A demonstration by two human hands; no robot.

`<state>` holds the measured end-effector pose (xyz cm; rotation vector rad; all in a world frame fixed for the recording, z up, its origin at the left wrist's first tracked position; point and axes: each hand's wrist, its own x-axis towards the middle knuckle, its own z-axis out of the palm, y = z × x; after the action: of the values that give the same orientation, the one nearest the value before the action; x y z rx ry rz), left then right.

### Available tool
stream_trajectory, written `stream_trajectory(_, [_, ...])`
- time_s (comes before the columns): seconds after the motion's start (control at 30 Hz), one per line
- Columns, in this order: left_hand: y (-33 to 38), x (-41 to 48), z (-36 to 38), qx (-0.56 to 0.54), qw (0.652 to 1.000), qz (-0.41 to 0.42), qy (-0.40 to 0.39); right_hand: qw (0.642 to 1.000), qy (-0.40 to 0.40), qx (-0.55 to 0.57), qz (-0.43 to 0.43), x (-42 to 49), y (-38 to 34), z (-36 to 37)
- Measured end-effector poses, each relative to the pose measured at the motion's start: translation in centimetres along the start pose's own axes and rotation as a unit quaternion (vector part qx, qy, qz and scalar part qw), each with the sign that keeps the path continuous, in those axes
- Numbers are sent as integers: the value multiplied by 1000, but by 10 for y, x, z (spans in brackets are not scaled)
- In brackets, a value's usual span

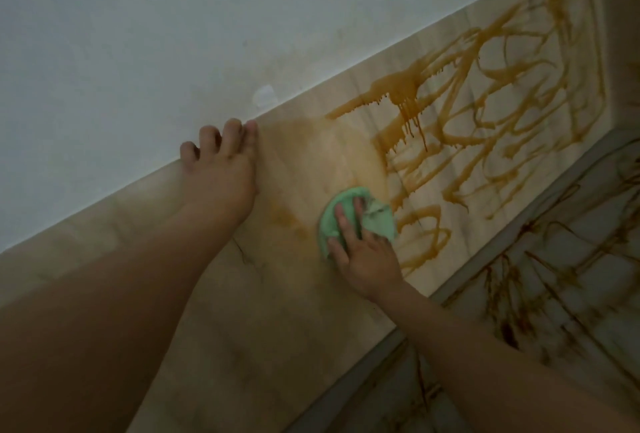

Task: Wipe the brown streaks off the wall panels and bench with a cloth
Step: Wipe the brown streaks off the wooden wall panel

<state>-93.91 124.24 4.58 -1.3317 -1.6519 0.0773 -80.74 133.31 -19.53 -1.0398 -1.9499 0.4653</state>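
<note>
A pale wood-look wall panel (284,294) runs diagonally across the view. Thick brown streaks (460,127) with drips cover its right part; the left part shows only a faint smear. My right hand (363,256) presses a crumpled green cloth (349,214) flat against the panel at the left edge of the streaks. My left hand (221,169) rests on the panel's top edge, fingers curled over it, holding nothing. The bench (554,287) lies at the lower right, marbled and crossed by darker brown streaks.
A plain grey-white wall (173,34) rises above the panel. A small clear patch (265,96), like tape or a hook pad, sticks to it just above the panel edge. A narrow ledge (512,235) separates the panel from the bench.
</note>
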Motion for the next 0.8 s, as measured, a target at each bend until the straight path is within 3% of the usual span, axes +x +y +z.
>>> stream_trajectory(0.07, [3,0,-2,-4,1000,0,-8,984,50,89,146,13,8,6])
stream_trajectory(0.13, [5,1,-6,-4,1000,0,-20,971,65,133,188,16,-9,12])
stream_trajectory(0.27, [5,2,-11,1,1000,-4,-29,997,73,22,-32,0,-43,16])
stream_trajectory(0.3, [4,2,-13,7,999,-6,-32,997,62,26,-40,4,-44,10])
stream_trajectory(0.47, [17,5,-15,-17,997,-47,-55,981,91,118,122,46,-38,-23])
stream_trajectory(0.63, [31,6,-6,-42,994,-85,-46,958,98,174,205,28,-8,3])
stream_trajectory(0.8, [46,9,3,-81,986,-133,-55,877,44,267,397,-21,51,66])
